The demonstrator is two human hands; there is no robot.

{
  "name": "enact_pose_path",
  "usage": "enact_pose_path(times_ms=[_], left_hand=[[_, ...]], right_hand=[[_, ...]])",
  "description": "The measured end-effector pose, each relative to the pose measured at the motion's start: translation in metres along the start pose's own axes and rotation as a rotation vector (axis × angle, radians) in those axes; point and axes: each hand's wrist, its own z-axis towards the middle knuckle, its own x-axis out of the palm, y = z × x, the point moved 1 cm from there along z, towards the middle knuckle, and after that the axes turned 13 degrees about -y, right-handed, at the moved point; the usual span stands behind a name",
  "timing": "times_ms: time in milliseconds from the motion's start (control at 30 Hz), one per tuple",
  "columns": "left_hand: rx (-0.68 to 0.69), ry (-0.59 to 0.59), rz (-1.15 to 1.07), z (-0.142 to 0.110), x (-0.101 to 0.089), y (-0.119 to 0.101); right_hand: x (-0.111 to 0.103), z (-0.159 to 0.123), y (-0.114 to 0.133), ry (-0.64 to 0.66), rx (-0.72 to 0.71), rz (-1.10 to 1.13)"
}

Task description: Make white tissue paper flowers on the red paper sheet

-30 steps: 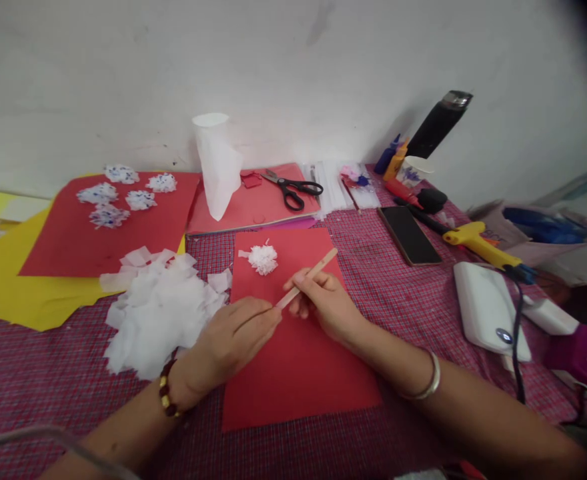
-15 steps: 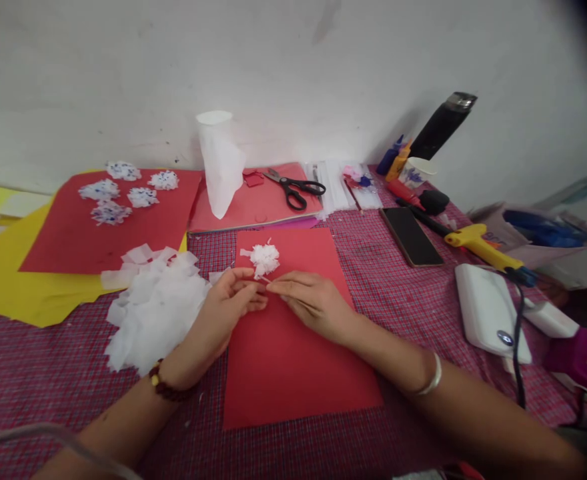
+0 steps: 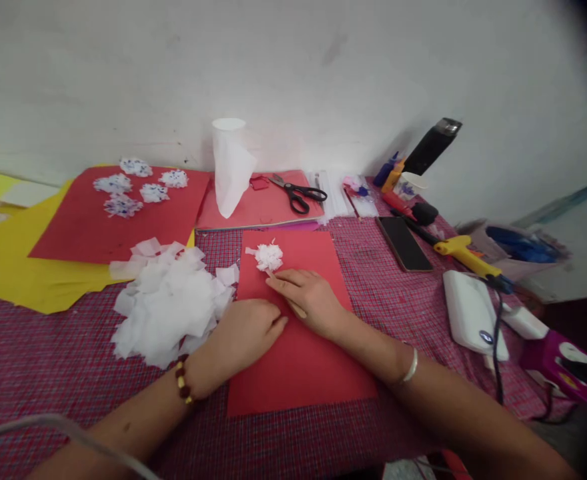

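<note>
- On the left, five blue-speckled rosettes (image 3: 154,193) are spread over a red sheet (image 3: 73,230), which is laid on yellow paper (image 3: 18,280).
- White tissue pieces (image 3: 168,303) are heaped in front of it.
- The left hand (image 3: 251,333) is held over the edge of the central red paper (image 3: 298,380); its fingers are curled close together, but whether anything is pinched cannot be told.
- A white fringed ball (image 3: 268,257) is set near the far left corner of that paper.
- A wooden stick (image 3: 297,309) is clamped in the fingers of the right hand (image 3: 313,300), its far end seemingly at the ball's near edge.
- Farther right, a phone (image 3: 404,245), a yellow glue gun (image 3: 461,250) and a white power bank (image 3: 468,310) are placed.
</note>
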Motion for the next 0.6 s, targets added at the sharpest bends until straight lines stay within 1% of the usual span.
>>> enact_pose_path(times_ms=[67,167,300,600], left_hand=[[0.081,0.036,0.135,-0.003,0.002,-0.006],[0.145,0.067,0.218,-0.004,0.005,-0.009],[0.195,0.049,0.234,-0.004,0.005,-0.008],[0.22,-0.004,0.248,-0.002,0.011,-0.002]], right_hand=[[0.002,0.0,0.002,0.012,-0.012,-0.066],[0.002,0.001,0.005,0.039,-0.02,-0.131],[0.002,0.002,0.008,0.073,-0.013,-0.171],[0.005,0.008,0.011,0.137,0.021,-0.263]])
